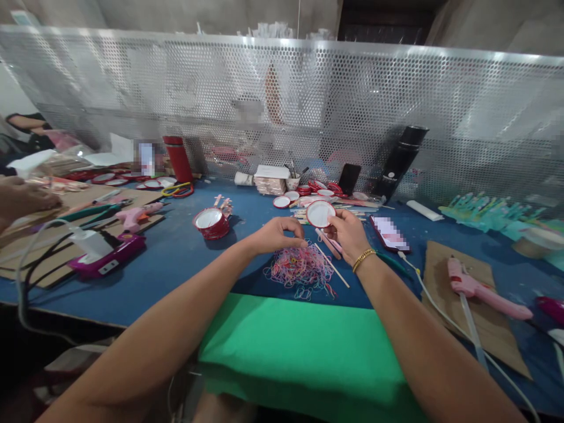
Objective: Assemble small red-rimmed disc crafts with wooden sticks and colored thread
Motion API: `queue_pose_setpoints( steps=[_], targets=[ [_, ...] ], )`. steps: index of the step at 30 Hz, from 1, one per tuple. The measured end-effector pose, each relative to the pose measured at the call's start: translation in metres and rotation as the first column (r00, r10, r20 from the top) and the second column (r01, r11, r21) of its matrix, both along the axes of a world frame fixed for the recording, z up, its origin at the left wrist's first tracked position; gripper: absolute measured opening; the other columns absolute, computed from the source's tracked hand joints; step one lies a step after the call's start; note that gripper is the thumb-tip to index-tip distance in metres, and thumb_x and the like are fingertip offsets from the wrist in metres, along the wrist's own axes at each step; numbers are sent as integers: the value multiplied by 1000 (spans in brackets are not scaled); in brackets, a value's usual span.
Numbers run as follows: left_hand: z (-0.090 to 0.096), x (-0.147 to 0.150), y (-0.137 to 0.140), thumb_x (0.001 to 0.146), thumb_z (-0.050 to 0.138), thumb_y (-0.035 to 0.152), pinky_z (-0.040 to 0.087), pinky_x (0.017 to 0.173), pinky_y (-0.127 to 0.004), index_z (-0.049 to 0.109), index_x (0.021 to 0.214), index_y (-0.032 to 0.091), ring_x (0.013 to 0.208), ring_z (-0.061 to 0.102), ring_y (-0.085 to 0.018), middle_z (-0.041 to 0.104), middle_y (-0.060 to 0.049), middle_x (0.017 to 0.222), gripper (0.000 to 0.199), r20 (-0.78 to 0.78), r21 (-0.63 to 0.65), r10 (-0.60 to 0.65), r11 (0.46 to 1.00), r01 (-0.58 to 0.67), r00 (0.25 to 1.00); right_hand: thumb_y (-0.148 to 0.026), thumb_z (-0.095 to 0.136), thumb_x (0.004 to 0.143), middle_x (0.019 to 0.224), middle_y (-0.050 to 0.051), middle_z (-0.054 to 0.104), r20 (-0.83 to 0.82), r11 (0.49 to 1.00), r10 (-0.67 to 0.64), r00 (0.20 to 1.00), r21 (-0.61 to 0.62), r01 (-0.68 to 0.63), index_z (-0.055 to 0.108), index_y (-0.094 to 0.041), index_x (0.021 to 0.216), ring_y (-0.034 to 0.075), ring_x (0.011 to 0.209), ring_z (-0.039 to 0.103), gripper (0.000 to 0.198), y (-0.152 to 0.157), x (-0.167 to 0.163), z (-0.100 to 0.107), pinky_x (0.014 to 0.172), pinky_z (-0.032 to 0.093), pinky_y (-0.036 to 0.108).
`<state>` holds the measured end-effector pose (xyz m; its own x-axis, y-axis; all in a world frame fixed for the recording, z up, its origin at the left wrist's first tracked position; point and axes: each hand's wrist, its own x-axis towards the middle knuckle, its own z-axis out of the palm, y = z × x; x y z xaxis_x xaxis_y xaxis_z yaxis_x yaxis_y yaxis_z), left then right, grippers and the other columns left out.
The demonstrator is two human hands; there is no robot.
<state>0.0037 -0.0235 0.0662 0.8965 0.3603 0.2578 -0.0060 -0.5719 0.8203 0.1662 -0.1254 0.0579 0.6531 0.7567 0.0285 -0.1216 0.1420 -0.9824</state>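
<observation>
My right hand (351, 236) holds a small round white disc with a red rim (320, 214) between thumb and fingers, its white face toward me. A pinkish stick-like piece (330, 242) shows below the disc, against the same hand. My left hand (284, 234) is just left of it, thumb and fingertips pinched together at the upper edge of a tangled heap of multicoloured threads or thin bands (297, 269). Whatever sits in that pinch is too small to make out. A thin pale stick (337, 270) lies along the heap's right side.
Red-rimmed discs are stacked left of centre (211, 223). Pink glue guns lie at right (471, 285) and left (130, 218), near a purple power strip (108, 258). Behind are a phone (390, 232), a black bottle (400, 164) and a perforated metal screen (198, 88). Another person's hand (26, 197) is far left.
</observation>
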Motion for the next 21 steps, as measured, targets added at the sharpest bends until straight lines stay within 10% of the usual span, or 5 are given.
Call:
queue_pose_setpoints(
  steps=[12,21],
  targets=[
    [9,-6,-1,67,80,19,47,86,-32,76,69,23,85,63,-17,69,-6,84,6,-107,60,-150,986,157,983,-19,61,65,55,-5,58,-15,1000,-15,1000,-15,15,56,-19,73,11,51,55,10,0,-1,1,47,44,20],
    [6,-10,13,72,79,32,44,78,-28,80,81,26,81,59,-15,68,-3,83,11,-244,355,-146,906,229,959,-19,60,63,52,-6,57,-8,1000,-10,1000,-10,10,56,-19,72,9,47,53,9,0,-2,0,46,43,19]
  ],
)
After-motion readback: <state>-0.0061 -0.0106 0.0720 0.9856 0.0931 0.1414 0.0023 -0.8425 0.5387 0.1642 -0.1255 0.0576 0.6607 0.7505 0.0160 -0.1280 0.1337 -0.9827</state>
